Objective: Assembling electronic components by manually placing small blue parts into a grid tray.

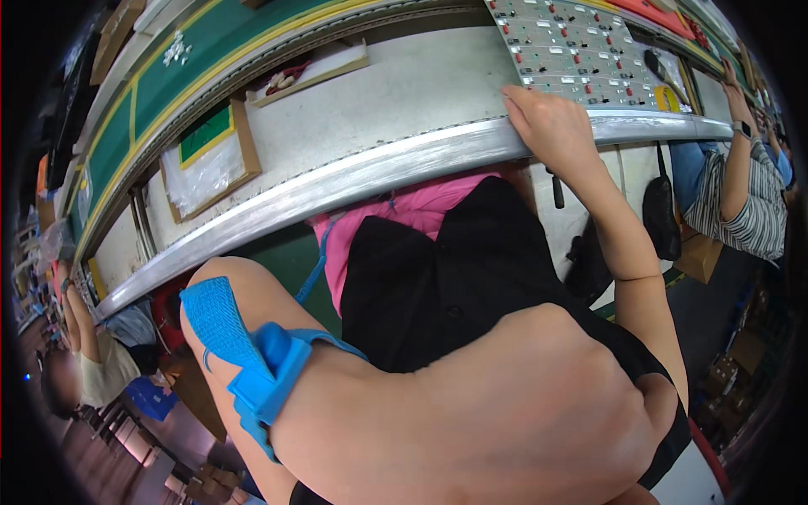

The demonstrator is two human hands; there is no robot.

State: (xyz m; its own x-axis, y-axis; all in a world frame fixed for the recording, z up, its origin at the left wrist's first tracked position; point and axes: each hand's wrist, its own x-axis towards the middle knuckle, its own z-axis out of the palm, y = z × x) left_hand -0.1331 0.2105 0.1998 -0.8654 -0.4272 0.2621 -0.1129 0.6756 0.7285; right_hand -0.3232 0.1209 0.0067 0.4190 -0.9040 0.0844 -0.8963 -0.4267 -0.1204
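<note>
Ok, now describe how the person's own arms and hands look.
The left hand is ungloved, with a textured blue band and a blocky blue clasp at its wrist. The right hand is ungloved too, its wrist without band or watch. No sleeves show.

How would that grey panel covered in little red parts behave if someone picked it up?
The panel is probably fairly stiff, since it looks flat and straight-edged. It seems thin and sheet-like, so likely light for its spread. The small red parts dotted across its face may be fragile, so holding the edges would likely be safer.
</note>
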